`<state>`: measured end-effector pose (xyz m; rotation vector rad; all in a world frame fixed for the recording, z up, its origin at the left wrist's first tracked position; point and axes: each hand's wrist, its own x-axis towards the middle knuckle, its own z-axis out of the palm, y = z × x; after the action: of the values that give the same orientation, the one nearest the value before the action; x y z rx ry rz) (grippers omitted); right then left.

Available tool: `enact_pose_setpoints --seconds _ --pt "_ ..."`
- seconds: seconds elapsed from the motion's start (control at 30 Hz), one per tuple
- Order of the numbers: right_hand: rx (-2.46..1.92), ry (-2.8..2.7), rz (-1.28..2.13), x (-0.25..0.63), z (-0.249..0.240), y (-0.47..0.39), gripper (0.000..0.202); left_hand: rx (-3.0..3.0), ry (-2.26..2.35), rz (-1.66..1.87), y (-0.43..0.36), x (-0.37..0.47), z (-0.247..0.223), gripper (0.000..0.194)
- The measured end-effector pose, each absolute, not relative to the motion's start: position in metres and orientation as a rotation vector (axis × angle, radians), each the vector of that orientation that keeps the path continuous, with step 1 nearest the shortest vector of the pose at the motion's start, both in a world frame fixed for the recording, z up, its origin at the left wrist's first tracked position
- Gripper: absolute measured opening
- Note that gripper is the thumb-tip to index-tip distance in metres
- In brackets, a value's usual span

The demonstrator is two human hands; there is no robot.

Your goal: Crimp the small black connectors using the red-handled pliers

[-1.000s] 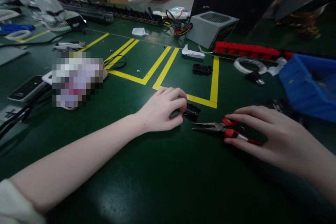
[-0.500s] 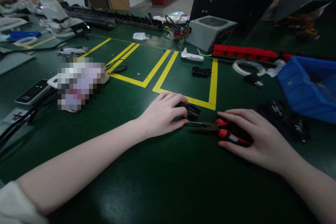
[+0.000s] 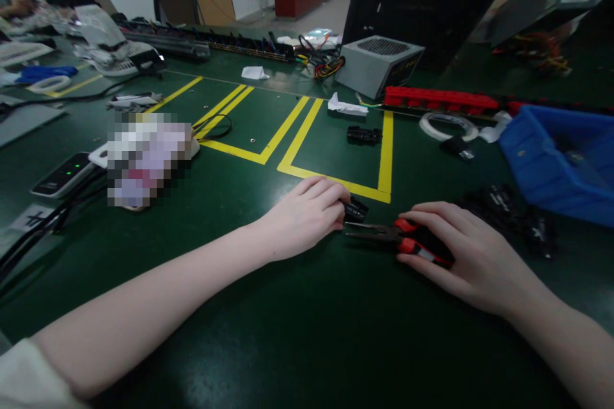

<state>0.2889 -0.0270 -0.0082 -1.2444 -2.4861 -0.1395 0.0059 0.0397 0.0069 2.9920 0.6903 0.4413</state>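
Note:
My left hand (image 3: 309, 217) is closed round a small black plastic part (image 3: 356, 209); its right end sticks out past my fingertips, and the rest is hidden. In my right hand (image 3: 467, 255) are red-handled long-nose pliers (image 3: 407, 246), held between thumb and fingers. Their jaws point left and stand slightly apart, close by my left fingertips, with nothing visible between them. A similar black part (image 3: 364, 135) lies farther back inside a yellow tape outline (image 3: 387, 160). To the right of my right hand is a dark pile of several black parts (image 3: 540, 230).
A blue bin (image 3: 551, 166) stands at the right, near a white tape roll (image 3: 448, 126). Behind are a red strip (image 3: 441, 100) and a grey power supply unit (image 3: 377, 64). At left lie a blurred-out phone (image 3: 148, 160) and a black device with green lights (image 3: 64, 174).
My left fingers have curled in more tightly, and more of them now covers the black part. The pliers have hardly moved. The view has shifted slightly.

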Motion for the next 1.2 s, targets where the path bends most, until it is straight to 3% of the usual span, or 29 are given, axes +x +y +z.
enact_pose_setpoints --seconds 0.27,0.47,0.97,1.2 --pt "-1.225 -2.48 -0.146 0.287 -0.006 -0.027 0.039 2.883 0.666 0.317 0.039 0.0 0.016 0.006" --pt "-1.223 -2.451 -0.136 0.288 -0.007 -0.029 0.041 2.888 0.652 0.437 0.036 0.003 0.003 0.009" --pt "-1.252 -2.286 -0.077 0.286 -0.005 -0.036 0.042 1.945 0.497 0.652 0.031 0.008 0.003 0.005" --pt "-1.216 -2.288 -0.084 0.286 -0.007 -0.035 0.042 1.832 0.504 0.685 0.036 0.011 -0.003 0.007"
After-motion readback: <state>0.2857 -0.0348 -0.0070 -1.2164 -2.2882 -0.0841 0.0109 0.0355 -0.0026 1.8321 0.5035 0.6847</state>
